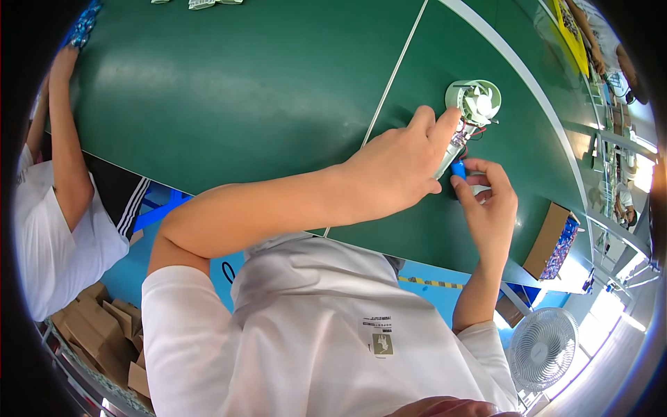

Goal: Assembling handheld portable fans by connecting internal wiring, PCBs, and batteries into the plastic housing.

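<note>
A pale green handheld fan [453, 94] lies on the green table with its inside exposed, a white bladed wheel [481, 103] at its round head and red and black wires beside it. My left hand [403, 163] is closed round its body, the fingers near the head and the thumb lower down. Between thumb and fingertips, my right hand [492, 198] pinches a small blue cylindrical battery [458, 169] right beside the fan's handle. Part of the handle is hidden under my left hand.
A cardboard box [547, 243] with many small blue and red pieces stands at the table's right edge. A white rail [531, 80] curves along the far right side. At the far left, another person's arm [64, 132] reaches over the table towards a blue bundle [83, 24].
</note>
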Available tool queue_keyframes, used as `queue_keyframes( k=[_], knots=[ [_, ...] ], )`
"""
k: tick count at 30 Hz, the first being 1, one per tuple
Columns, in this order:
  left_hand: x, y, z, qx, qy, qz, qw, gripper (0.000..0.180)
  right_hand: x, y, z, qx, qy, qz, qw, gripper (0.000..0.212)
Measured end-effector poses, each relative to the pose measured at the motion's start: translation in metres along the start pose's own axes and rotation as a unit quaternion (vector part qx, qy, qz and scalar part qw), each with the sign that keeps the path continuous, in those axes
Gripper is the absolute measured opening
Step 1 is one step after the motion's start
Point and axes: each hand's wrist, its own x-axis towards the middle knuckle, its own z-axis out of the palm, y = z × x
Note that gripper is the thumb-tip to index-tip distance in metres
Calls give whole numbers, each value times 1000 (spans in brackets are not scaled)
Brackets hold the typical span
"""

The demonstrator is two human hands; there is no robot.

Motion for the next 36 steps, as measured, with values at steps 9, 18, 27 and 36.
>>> queue_keyframes(
  k=[9, 18, 27, 36],
  knots=[
    [4, -7, 4, 13, -23, -12, 1000, 62, 0, 11, -1, 185, -75, 75, 977, 33],
    [3, -4, -1, 18, -56, -3, 998, 81, 3, 4, 10, 319, 48, 97, 942, 28],
    [-3, 4, 0, 32, -85, -12, 996, 100, 4, -13, 17, 269, 33, 108, 957, 21],
    [-7, 5, 2, 89, -86, 3, 992, 92, 2, -21, 16, 209, 45, 75, 974, 18]
  ],
)
